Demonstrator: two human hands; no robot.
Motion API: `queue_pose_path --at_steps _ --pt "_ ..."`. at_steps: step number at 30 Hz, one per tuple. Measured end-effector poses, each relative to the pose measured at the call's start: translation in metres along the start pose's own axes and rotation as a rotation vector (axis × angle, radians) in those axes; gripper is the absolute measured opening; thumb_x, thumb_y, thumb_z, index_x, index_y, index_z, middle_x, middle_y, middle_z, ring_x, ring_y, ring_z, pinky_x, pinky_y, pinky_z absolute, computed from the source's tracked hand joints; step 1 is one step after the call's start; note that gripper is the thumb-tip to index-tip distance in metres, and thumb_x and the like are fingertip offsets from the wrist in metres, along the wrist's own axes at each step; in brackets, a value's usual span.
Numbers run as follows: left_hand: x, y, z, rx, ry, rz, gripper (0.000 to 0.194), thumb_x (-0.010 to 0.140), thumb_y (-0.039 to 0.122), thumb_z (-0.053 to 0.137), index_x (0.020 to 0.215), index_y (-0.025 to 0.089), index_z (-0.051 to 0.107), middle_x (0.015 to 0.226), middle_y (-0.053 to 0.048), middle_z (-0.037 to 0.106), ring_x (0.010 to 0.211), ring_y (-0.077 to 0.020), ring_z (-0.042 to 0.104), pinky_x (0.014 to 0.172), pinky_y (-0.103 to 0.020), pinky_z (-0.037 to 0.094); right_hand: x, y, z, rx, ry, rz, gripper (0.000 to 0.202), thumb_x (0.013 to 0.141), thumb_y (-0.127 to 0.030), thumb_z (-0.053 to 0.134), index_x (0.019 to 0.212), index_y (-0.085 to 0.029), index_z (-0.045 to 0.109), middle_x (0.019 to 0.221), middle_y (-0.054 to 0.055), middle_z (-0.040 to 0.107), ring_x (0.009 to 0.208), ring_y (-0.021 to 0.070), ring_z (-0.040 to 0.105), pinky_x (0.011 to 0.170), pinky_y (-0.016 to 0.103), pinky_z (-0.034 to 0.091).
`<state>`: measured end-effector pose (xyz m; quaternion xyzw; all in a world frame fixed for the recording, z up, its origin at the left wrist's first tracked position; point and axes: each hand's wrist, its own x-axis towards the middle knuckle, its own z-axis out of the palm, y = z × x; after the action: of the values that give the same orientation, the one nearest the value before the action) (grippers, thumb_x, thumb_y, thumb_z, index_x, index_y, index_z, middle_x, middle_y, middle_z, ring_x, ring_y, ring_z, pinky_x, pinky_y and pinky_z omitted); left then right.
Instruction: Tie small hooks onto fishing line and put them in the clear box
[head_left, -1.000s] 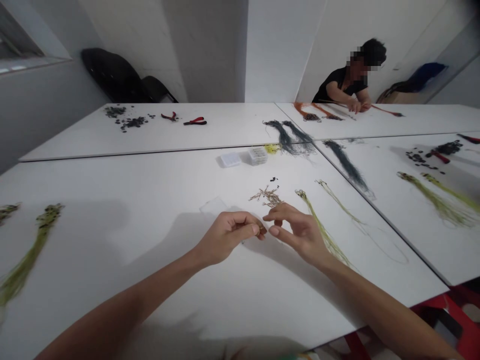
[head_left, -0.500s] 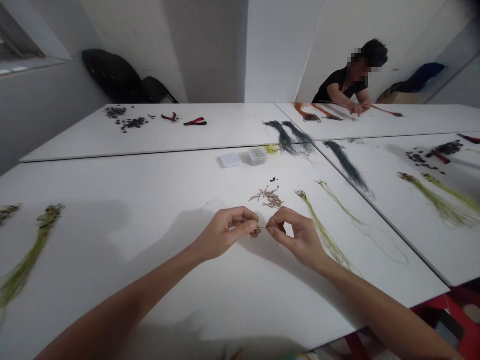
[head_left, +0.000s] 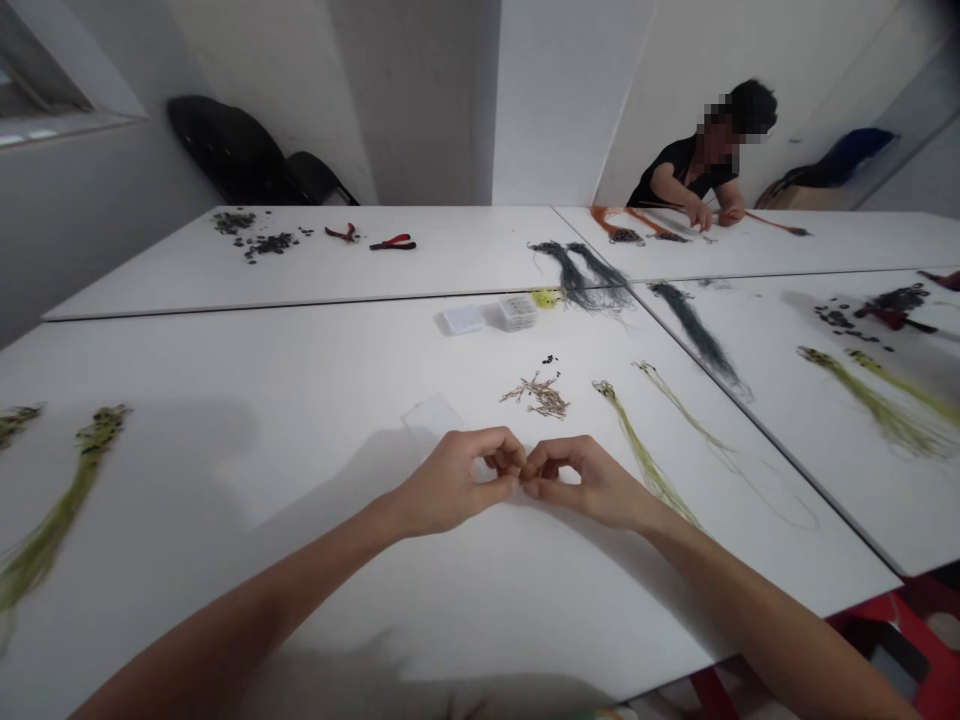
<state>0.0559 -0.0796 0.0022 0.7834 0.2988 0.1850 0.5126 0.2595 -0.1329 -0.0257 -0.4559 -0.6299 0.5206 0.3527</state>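
My left hand (head_left: 461, 480) and my right hand (head_left: 589, 478) meet fingertip to fingertip above the white table (head_left: 390, 620). Both are closed in a pinch; whatever sits between the fingers is too small and hidden to name. Just beyond them lies a loose pile of small brass-coloured metal pieces (head_left: 546, 398), with a few tiny black bits (head_left: 550, 360) behind it. A clear flat plastic sheet or lid (head_left: 433, 414) rests behind my left hand. Right of my right hand lies a bundle of yellow-green strands (head_left: 634, 440), with a thinner yellow-green bundle (head_left: 686, 408) farther right.
Clear plastic boxes (head_left: 517, 314) and dark green strand bundles (head_left: 577, 275) lie farther back. Red-handled pliers (head_left: 393, 243) and dark pieces (head_left: 270, 245) are on the far table. More yellow-green strands (head_left: 64, 515) lie at left. A co-worker (head_left: 694, 175) handles orange strands across the table.
My hands have come together at the fingertips and moved slightly nearer to me; the short yellowish strand between them no longer shows. The co-worker's hands have moved apart.
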Motion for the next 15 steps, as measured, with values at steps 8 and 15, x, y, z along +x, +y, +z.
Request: queue_pose_path --at_steps 8,15 --pt "-0.001 -0.004 0.000 0.012 -0.125 -0.087 0.003 0.082 0.020 0.058 0.084 0.019 0.060 0.081 0.000 0.066 0.074 -0.0137 0.060 0.070 -0.028 0.048 -0.001 0.008 0.005 0.190 -0.150 0.160 0.015 0.080 -0.028 0.070 0.077 -0.013 0.069 0.061 0.002 0.065 0.051 0.0117 0.059 0.052 0.025 0.051" --pt "-0.001 -0.004 -0.006 -0.004 -0.175 -0.099 0.008 0.081 0.024 0.062 0.087 0.018 0.062 0.083 -0.003 0.070 0.077 -0.0166 0.065 0.073 -0.031 0.051 0.001 0.011 0.002 0.345 -0.188 0.194 0.020 0.077 -0.029 0.074 0.084 -0.011 0.072 0.061 0.002 0.066 0.054 0.0129 0.063 0.051 0.025 0.052"
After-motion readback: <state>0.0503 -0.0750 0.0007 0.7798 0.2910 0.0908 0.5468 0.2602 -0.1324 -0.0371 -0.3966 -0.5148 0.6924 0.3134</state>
